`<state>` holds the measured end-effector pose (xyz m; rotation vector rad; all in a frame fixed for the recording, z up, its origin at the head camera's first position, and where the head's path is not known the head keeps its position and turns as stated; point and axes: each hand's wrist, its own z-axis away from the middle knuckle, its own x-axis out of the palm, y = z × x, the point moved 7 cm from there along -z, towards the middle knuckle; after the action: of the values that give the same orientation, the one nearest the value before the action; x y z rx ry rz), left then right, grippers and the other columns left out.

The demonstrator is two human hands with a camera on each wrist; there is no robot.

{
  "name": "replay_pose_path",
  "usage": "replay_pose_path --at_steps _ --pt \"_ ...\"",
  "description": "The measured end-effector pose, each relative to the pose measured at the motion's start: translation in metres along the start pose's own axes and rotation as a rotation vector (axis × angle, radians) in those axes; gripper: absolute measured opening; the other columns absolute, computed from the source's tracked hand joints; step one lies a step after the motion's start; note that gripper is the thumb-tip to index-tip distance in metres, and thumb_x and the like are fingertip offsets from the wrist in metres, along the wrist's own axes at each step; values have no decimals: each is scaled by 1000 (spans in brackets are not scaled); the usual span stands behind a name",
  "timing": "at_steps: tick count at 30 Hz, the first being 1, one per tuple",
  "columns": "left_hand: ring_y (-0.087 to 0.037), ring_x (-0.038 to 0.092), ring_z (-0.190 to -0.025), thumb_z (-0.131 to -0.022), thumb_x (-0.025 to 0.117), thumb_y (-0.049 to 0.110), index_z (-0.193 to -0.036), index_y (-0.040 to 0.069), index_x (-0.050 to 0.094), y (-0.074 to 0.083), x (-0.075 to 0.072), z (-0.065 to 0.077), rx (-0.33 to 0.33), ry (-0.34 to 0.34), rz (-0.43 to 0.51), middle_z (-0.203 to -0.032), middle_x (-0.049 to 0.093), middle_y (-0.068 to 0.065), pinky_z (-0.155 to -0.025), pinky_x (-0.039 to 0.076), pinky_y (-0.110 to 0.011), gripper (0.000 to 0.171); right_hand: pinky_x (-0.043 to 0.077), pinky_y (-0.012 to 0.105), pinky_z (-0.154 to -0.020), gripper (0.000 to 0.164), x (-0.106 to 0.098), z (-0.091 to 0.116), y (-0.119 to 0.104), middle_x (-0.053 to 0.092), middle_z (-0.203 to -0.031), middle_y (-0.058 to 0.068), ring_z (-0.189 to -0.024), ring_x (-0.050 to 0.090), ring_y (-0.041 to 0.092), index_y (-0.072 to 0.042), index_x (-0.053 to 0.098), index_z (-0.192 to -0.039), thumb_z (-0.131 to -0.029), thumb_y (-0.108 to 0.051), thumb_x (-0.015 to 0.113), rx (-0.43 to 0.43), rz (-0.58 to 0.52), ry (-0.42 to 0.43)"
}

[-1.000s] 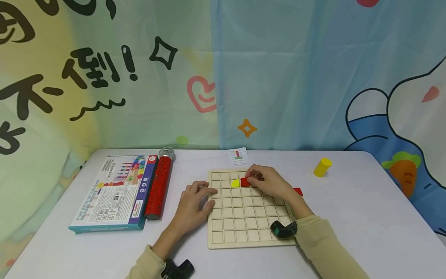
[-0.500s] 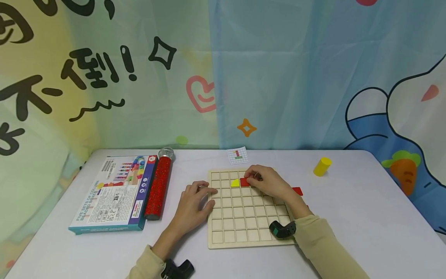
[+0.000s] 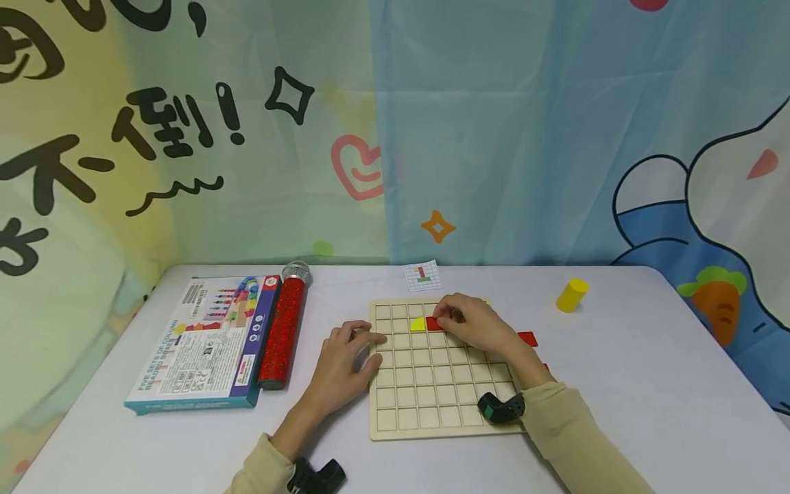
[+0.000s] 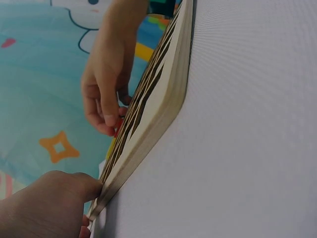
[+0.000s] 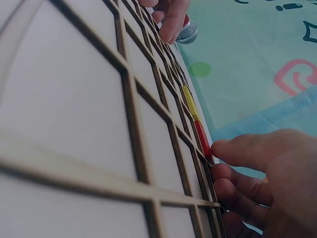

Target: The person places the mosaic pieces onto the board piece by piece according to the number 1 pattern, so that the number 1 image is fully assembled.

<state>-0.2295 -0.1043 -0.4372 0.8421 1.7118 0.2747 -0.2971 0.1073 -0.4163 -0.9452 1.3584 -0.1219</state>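
Observation:
A pale wooden grid board (image 3: 422, 416) lies on the table. In its second row from the far edge sits a yellow tile (image 3: 417, 324), one corner cut or rounded, with a red tile (image 3: 434, 323) on its right. My right hand (image 3: 472, 321) pinches the red tile at its right end; the right wrist view shows the thumb touching it, other fingers curled beside it. My left hand (image 3: 342, 360) rests at the board's left edge, its fingers relaxed and thumb touching the rim. Part of the board is hidden under the right forearm.
Further red pieces (image 3: 528, 338) lie right of the board, partly behind the right forearm. A yellow cylinder (image 3: 572, 295) stands at the back right. Behind the board is a grid pattern card (image 3: 422, 276). At left lie a red microphone (image 3: 284, 333) and a flat box (image 3: 197, 343).
The right hand stays at the red tile with only slight finger movement. The left hand holds its place. Another bit of red shows beside the right forearm.

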Motion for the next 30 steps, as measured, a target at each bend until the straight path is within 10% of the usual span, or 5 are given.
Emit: replay_pose_path --at_steps 30 --pt "-24 48 -109 -83 67 19 -110 22 68 5 -2 1 30 33 -25 -123 55 -6 -86 35 -40 27 46 29 -77 13 -24 26 3 64 -97 -1 -89 55 15 -11 63 -104 -93 -17 59 1 -95 35"
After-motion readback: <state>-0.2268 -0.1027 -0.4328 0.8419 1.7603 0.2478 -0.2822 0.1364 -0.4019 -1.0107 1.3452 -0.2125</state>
